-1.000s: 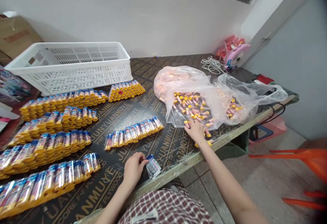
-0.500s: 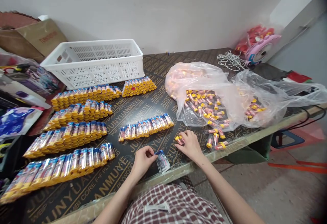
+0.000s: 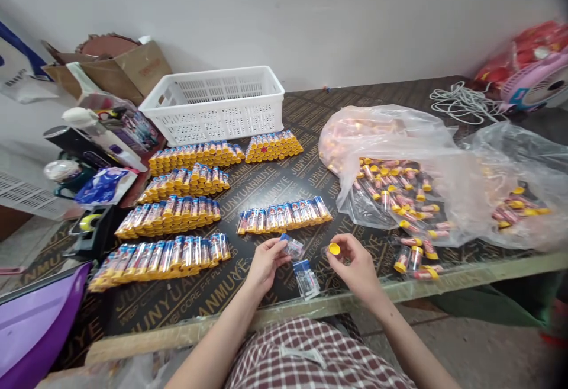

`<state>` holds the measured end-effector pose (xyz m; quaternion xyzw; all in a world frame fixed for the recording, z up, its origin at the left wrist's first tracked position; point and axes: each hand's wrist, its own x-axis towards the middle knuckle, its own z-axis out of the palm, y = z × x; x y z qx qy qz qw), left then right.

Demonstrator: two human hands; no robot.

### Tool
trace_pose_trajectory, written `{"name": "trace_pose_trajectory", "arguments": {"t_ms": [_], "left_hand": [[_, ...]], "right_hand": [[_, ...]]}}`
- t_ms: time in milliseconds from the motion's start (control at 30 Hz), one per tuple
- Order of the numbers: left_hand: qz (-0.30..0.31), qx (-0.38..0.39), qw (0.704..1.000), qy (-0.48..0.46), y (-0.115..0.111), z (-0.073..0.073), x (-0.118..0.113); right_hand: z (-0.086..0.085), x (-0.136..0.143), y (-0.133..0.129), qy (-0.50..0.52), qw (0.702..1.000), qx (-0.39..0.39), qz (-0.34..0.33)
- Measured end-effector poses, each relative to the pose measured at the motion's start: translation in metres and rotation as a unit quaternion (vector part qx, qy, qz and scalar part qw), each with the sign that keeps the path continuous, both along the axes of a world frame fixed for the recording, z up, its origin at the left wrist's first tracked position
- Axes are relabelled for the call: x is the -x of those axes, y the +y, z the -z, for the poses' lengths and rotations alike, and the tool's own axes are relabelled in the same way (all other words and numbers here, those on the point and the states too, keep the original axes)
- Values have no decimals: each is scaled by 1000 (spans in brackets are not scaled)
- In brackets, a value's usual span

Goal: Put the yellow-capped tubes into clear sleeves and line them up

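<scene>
In the left hand (image 3: 267, 263), one clear printed sleeve (image 3: 293, 247) with a blue band is being pinched between thumb and fingertips; as a change from half a second ago, it is being held up apart from the sleeve pile (image 3: 307, 281). To the right of the pile, a yellow-capped tube (image 3: 334, 250) is being pinched by the right hand (image 3: 358, 264), its cap being turned upward — whether more is being hidden in the fingers cannot be told. Both hands are thus being occupied, sleeve and tube being held apart. Beyond the pile, a strip of tabletop is being left exposed before the tube row (image 3: 284, 216). Farther right of the pile, room is being narrowed by loose tubes (image 3: 416, 257) — and nearward, by the table edge (image 3: 470, 276).
</scene>
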<state>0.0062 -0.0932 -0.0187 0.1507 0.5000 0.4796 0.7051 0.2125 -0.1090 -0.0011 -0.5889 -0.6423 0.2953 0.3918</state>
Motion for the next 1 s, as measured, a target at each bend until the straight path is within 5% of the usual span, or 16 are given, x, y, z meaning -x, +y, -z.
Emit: {"name": "trace_pose_trajectory", "arguments": {"t_ms": [267, 600, 767, 1000], "left_hand": [[-87, 14, 996, -6, 6, -2, 5], [-108, 14, 994, 5, 3, -2, 2], [-74, -61, 995, 16, -2, -8, -3], [48, -77, 996, -9, -7, -21, -9]], "right_hand": [[-1, 19, -24, 82, 992, -96, -17], [1, 32, -29, 24, 985, -154, -75], [9, 31, -29, 62, 985, -98, -124], [14, 33, -24, 54, 986, -107, -113]]}}
